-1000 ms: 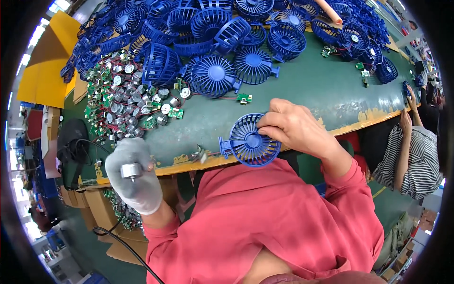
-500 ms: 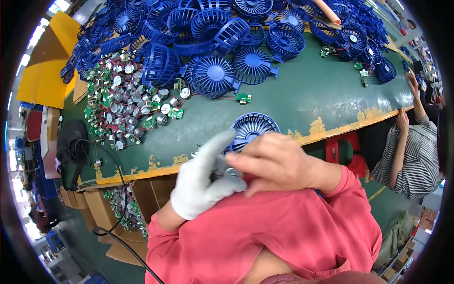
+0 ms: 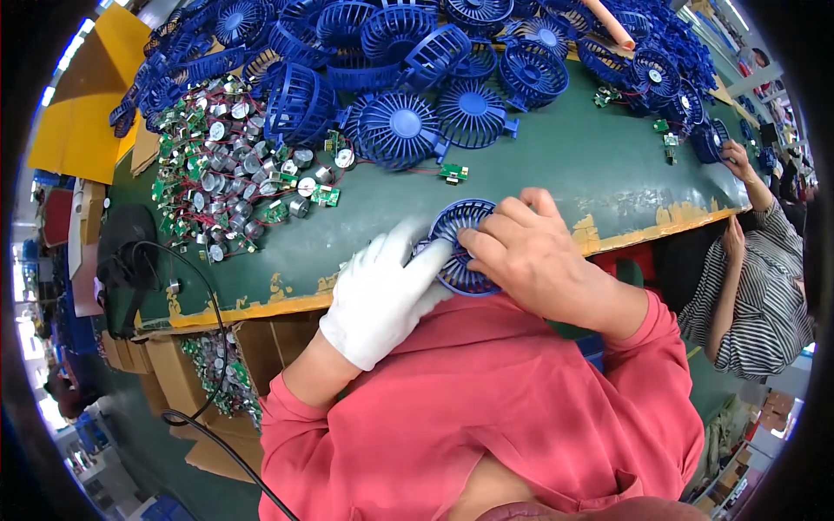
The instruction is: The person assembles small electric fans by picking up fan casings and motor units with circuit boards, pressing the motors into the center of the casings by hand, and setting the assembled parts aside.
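At the near edge of the table, a round blue fan housing with radial ribs is tilted between my hands. My left hand, in a white glove, grips the housing's left side, its thumb reaching inward over the rim. My bare right hand is closed at the right side, with fingertips pressed into the middle of the housing. Whatever lies under those fingertips is hidden. Beyond my left hand spreads a heap of small silver motors wired to green circuit boards.
A large pile of blue fan housings covers the table's far side. A black cable hangs at the left, above a cardboard box. To the right, a co-worker in a striped top reaches to another blue housing.
Both hands have come onto the blue housing, which lay just beyond them. A small silver part between my fingers earlier is out of sight. The co-worker's hand has moved to a housing.
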`<state>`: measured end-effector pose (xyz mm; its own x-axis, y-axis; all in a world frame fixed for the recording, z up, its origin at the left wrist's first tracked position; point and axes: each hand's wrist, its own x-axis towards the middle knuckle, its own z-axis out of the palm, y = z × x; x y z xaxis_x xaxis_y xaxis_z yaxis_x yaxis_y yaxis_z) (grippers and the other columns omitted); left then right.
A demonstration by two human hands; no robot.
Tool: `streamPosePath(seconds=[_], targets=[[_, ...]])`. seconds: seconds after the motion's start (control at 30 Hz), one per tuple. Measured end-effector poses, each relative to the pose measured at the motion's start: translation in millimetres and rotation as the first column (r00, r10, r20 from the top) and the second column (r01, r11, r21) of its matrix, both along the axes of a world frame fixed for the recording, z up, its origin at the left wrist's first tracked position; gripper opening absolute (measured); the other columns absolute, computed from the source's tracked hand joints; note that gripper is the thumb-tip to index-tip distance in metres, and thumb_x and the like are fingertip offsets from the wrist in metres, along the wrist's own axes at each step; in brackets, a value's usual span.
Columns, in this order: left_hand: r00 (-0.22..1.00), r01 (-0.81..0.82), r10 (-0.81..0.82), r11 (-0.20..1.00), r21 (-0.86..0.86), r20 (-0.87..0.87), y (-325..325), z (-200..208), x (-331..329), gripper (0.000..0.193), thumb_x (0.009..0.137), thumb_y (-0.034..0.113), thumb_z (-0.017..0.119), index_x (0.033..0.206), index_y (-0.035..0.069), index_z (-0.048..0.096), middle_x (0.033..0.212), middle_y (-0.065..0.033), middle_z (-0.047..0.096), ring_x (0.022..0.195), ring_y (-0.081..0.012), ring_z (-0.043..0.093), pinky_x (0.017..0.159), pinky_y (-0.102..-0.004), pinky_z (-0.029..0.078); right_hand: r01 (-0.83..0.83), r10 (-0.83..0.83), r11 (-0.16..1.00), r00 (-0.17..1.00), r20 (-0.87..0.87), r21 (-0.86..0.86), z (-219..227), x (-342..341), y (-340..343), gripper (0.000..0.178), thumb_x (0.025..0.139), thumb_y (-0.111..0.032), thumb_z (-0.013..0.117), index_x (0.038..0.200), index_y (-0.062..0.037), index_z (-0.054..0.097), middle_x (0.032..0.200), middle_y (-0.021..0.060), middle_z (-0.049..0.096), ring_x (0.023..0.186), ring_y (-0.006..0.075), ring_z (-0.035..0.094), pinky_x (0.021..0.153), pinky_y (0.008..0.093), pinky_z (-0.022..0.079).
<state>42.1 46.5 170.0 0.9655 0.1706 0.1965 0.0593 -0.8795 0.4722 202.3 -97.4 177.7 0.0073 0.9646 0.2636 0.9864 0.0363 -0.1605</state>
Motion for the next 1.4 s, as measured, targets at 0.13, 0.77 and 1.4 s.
streamPosePath(seconds=[0.13, 0.77, 1.4], targets=[[0.999, 0.032, -0.035, 0.994, 0.104, 0.032, 7, -8, -3, 0.041, 0.068, 0.016, 0.074, 0.108, 0.014, 0.063, 0.107, -0.0081, 0.058, 0.089, -0.0285, 0.06, 0.075, -0.0375, 0.049, -0.052, 0.052, 0.999, 0.998, -0.035, -0.002, 1, 4, 4, 0.034, 0.072, -0.02, 0.074, 0.101, -0.0052, 0.064, 0.081, 0.0038, 0.058, 0.082, 0.02, 0.054, 0.082, 0.0373, 0.04], [0.991, -0.007, -0.019, 0.98, 0.197, 0.131, 10, -11, -2, 0.043, 0.059, 0.016, 0.078, 0.1, 0.016, 0.067, 0.098, -0.0034, 0.058, 0.091, -0.0255, 0.056, 0.09, -0.0456, 0.043, -0.215, 0.22, 0.974, 0.972, 0.08, -0.066, -1, 12, 24, 0.008, 0.072, -0.012, 0.057, 0.066, -0.0094, 0.06, 0.08, 0.0036, 0.052, 0.079, 0.018, 0.052, 0.07, 0.0316, 0.036], [0.816, -0.553, 0.511, 0.826, 0.108, 0.269, 108, -20, 26, 0.022, 0.078, 0.032, 0.071, 0.084, 0.011, 0.068, 0.085, -0.0114, 0.062, 0.077, -0.0322, 0.061, 0.067, -0.0425, 0.048, 0.257, -0.248, 0.946, 0.966, -0.073, 0.196, -40, 107, 79, 0.05, 0.075, -0.025, 0.075, 0.116, -0.0019, 0.059, 0.114, 0.0164, 0.057, 0.105, 0.0344, 0.055, 0.089, 0.0407, 0.047]])
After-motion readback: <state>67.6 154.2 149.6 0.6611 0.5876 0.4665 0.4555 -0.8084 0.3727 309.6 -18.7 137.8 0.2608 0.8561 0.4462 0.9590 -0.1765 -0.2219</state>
